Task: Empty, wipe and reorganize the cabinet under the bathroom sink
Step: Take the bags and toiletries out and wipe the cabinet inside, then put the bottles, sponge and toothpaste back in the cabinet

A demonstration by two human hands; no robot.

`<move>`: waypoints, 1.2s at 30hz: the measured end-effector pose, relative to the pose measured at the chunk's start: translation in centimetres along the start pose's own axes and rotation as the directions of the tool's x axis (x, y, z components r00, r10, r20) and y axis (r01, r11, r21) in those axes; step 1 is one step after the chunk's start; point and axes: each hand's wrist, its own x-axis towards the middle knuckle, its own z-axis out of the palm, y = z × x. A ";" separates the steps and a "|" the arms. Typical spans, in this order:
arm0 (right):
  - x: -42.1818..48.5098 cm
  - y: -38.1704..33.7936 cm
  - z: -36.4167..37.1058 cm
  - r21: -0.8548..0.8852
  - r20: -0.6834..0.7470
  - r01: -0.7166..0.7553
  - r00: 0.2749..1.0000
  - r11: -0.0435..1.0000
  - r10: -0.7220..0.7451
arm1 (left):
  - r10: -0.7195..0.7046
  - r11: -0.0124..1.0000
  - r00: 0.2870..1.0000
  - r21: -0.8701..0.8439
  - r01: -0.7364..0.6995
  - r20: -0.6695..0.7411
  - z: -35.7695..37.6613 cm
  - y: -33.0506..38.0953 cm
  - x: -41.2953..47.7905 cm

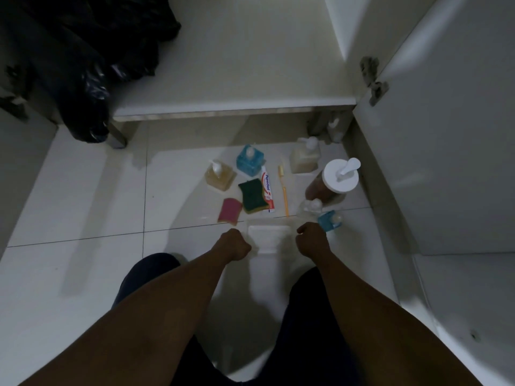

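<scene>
L hand [236,244] + R hand [311,238]: fingers curled, gripping white cloth [268,235] by its side edges. Cabinet [237,79] open, black bin bag [83,65] at shelf's left edge. Pepsodent tube [268,190], green sponge [252,195] on floor [83,204] in front.

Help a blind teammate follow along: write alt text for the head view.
A left hand and right hand hold a white cloth over a tiled floor. Ahead sit a blue soap bottle, green sponge, toothpaste and toothbrush, before the open cabinet.
</scene>
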 end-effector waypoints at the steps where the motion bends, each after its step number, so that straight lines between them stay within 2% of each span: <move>1: -0.2 -0.5 -0.5 -0.004 -0.009 0.018 1.000 1.000 -0.018 | 0.011 1.000 1.000 -0.003 -0.011 -0.012 -0.4 0.1 -0.4; 5: -0.8 -3.6 -2.8 0.016 0.005 0.023 1.000 1.000 -0.023 | 0.064 0.997 0.994 -0.041 -0.068 -0.092 -3.1 0.8 -2.3; 9: -1.9 -7.6 -5.0 -0.001 -0.127 0.150 0.981 0.989 -0.149 | 0.116 0.989 0.975 -0.070 -0.132 -0.187 -7.6 1.8 -4.9; 12: -3.0 -11.2 -7.5 -0.018 -0.152 0.231 0.961 0.973 -0.231 | 0.132 0.984 0.948 -0.079 -0.161 -0.291 -11.7 2.3 -6.9; 19: -4.9 -21.3 -13.4 0.077 -0.305 0.391 0.885 0.917 -0.351 | 0.204 0.957 0.799 -0.058 -0.285 -0.566 -22.6 3.4 -11.9; 25: -4.5 -30.1 -16.9 0.144 -0.352 0.541 0.811 0.829 -0.468 | 0.205 0.932 0.645 -0.054 -0.358 -0.737 -32.2 3.4 -14.2; 28: -2.7 -34.5 -16.8 0.136 -0.345 0.589 0.782 0.797 -0.519 | 0.191 0.917 0.543 -0.048 -0.395 -0.818 -36.5 3.1 -13.7; 30: -1.1 -37.3 -15.9 0.146 -0.335 0.608 0.773 0.781 -0.539 | 0.147 0.941 0.458 -0.019 -0.338 -0.877 -39.2 2.8 -12.4; 32: 0.7 -40.0 -14.8 0.153 -0.319 0.623 0.766 0.767 -0.558 | 0.075 0.965 0.406 -0.037 -0.261 -0.911 -41.6 2.2 -10.4; 36: 4.6 -44.9 -11.2 0.253 -0.254 0.595 0.802 0.763 -0.541 | -0.071 0.947 0.400 -0.188 -0.262 -0.914 -45.4 -0.2 -4.7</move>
